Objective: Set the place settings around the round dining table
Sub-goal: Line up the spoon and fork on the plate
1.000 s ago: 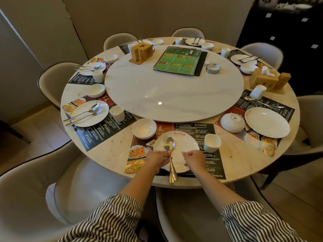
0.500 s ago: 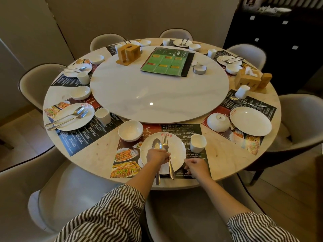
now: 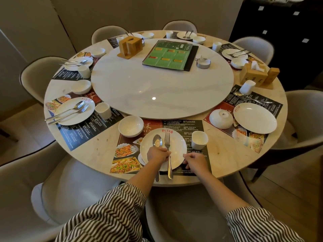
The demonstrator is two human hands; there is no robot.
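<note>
Round tabletop (image 3: 218, 154) carries a white turntable (image 3: 162, 88) at centre, with a green menu (image 3: 167, 55) and a wooden holder (image 3: 130, 47) on it. Placemat (image 3: 174, 126) lies at the near edge. On it: white plate (image 3: 176, 144), bowl (image 3: 131, 125) just beyond-left of the plate, cup (image 3: 199, 139) just right of it. Spoon (image 3: 157, 143) and fork (image 3: 167, 138) lie side by side on the plate, handles overhanging its near rim. Left hand (image 3: 157, 154) curled over both handles, gripping the spoon; hold on the fork unclear. Right hand (image 3: 196, 162) loosely curled at the plate's right rim, fingertips down on the placemat; whether it holds anything cannot be told.
</note>
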